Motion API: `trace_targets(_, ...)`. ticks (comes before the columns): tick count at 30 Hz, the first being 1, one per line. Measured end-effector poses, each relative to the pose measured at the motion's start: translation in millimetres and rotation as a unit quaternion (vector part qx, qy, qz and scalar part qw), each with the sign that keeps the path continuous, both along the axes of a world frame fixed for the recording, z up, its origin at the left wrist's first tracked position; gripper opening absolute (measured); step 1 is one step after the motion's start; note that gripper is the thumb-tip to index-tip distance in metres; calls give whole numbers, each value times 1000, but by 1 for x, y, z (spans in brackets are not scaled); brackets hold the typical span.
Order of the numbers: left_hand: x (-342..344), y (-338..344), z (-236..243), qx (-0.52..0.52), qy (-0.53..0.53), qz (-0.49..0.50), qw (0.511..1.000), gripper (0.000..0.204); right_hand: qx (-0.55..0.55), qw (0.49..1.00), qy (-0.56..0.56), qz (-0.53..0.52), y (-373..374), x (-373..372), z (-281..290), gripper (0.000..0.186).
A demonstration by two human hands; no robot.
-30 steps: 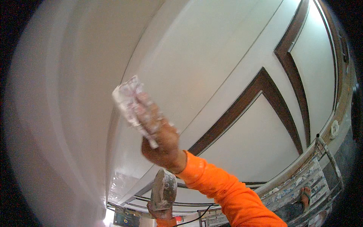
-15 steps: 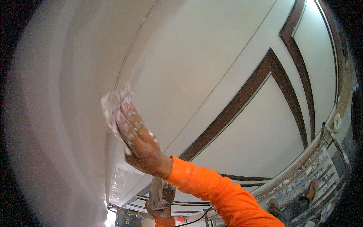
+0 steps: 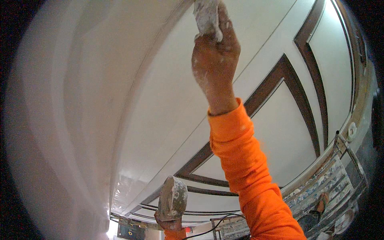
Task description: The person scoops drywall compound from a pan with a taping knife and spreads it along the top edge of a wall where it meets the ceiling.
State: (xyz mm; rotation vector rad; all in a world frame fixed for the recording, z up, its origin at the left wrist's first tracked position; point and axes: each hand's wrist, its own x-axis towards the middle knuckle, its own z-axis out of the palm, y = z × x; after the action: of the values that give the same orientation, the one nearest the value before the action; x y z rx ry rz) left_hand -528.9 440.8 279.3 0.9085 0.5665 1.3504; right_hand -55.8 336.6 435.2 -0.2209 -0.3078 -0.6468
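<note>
Since the earlier frame the right hand has climbed the white ceiling, fingers closed on a crumpled, plaster-whitened sanding pad pressed there. The left hand grips what seems a plaster-caked grey trowel.

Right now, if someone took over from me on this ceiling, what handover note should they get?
Right hand: raised at arm's length, pressing a putty-caked pad against the white ceiling near the long seam.
Left hand: low, holding a plaster-smeared trowel, off the surface.
Done: ceiling around the seam looks evenly white.
Left: how far along the seam the work has got cannot be judged from here; dark trim strips look untouched.
</note>
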Motion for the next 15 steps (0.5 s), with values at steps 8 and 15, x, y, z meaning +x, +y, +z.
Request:
trace_targets(8,6,5,16,14,3,-23,1000,58,-17,996,-4,-90,44,-82,13,66)
trace_targets(15,19,8,25,44,31,-92,994,57,8,988,-86,128,48,-144,-22,54)
